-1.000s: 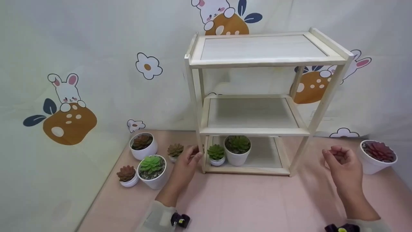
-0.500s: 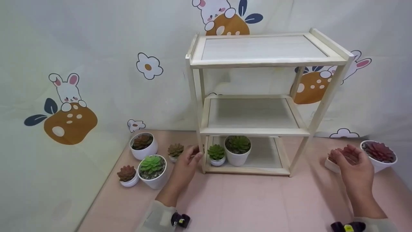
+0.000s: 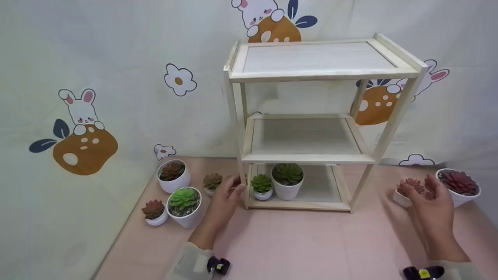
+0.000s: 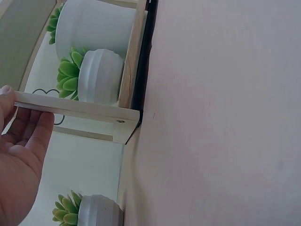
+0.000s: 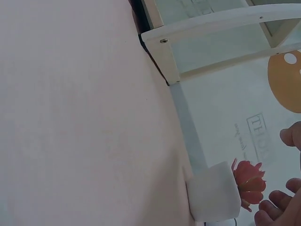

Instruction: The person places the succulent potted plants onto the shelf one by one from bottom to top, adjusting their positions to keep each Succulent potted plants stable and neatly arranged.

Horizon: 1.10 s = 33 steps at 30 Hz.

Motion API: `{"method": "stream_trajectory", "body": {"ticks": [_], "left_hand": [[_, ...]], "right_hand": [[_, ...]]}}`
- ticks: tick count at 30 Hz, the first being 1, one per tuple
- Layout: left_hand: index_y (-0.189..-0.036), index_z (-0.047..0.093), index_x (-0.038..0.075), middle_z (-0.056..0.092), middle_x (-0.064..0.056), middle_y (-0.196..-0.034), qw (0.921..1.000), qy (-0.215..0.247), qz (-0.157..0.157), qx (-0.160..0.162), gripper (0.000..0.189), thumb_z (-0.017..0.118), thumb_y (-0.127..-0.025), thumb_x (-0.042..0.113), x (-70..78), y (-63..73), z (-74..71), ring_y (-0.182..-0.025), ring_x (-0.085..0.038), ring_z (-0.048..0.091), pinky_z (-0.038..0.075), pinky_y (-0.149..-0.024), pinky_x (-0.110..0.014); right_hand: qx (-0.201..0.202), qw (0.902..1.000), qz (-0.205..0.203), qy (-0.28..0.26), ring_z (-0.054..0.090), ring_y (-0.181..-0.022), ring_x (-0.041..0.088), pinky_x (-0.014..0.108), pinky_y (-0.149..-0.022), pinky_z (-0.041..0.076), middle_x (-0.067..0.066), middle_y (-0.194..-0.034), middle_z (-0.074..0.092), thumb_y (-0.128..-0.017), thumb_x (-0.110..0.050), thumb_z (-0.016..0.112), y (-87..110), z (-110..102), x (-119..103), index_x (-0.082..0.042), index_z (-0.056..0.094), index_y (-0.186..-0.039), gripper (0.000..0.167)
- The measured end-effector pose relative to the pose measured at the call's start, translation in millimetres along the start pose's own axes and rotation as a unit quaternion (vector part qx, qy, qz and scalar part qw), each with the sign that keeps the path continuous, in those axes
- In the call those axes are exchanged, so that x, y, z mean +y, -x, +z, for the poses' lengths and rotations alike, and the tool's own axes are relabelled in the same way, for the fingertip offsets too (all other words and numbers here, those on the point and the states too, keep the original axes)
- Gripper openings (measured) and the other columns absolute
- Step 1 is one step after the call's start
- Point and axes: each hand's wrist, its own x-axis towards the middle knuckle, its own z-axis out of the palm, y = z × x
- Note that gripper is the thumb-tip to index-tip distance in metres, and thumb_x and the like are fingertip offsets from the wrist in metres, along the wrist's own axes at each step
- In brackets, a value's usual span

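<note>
Pink succulent [image 5: 249, 182] right of the rack [image 3: 307, 158] appears light, best gripped by its rigid pot [image 5: 214, 193], with right hand [image 3: 435, 210] empty, left hand [image 3: 221, 204] grasping the rack.

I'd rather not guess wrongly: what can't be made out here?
Head: part of the left hand, behind the shelf post.
Head: part of the small reddish plant, behind the right hand.
Right wrist: small wall lettering, blurred.
Left wrist: larger pot, partly cut off by top edge.

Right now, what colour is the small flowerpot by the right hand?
White; the flowerpot shows best in the right wrist view.
</note>
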Motion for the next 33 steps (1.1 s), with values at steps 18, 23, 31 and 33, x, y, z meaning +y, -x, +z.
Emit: {"method": "stream_trajectory", "body": {"ticks": [18,23,31,33], "left_hand": [[-0.142,0.059,0.011,0.064,-0.012,-0.138,1.0,0.0,0.005,0.0,0.04,0.057,-0.108,0.032,0.4,-0.9,-0.1,-0.135,-0.029,0.057,0.047,-0.117,-0.049],[-0.143,0.059,0.012,0.063,-0.011,-0.139,1.0,0.0,0.001,-0.001,0.041,0.057,-0.108,0.034,1.6,0.5,-0.5,-0.136,-0.028,0.057,0.047,-0.117,-0.048],[-0.142,0.059,0.015,0.064,-0.008,-0.138,1.0,-0.005,-0.006,0.0,0.042,0.058,-0.107,0.037,2.5,1.8,-0.3,-0.134,-0.025,0.058,0.048,-0.116,-0.046],[-0.141,0.06,0.015,0.064,-0.008,-0.137,1.0,-0.005,-0.004,0.001,0.04,0.058,-0.107,0.036,2.3,1.7,-0.2,-0.134,-0.025,0.059,0.048,-0.116,-0.046]], "right_hand": [[-0.038,0.9986,0.033,0.015,0.021,-0.16,0.035,0.046,-0.13,0.026,0.015,-0.174,0.014,-0.097,-0.047,0.07,-13.1,1,16,-0.015,0.007,-0.168,0.1],[-0.05,0.9978,0.044,0.006,0.026,-0.159,0.029,0.034,-0.128,0.031,0.017,-0.172,0.021,-0.096,-0.049,0.072,-15.3,1,22,-0.014,0.009,-0.168,0.102],[-0.077,0.9966,0.027,-0.006,0.051,-0.123,0.003,0.003,-0.087,0.043,-0.01,-0.132,0.06,-0.089,-0.045,0.081,-19.1,1,33,-0.01,0.03,-0.163,0.096],[-0.08,0.9961,0.035,0.017,0.048,-0.13,0.012,0.004,-0.087,0.043,0.004,-0.147,0.054,-0.09,-0.048,0.079,-19.5,1,34,-0.01,0.028,-0.164,0.098]]}}
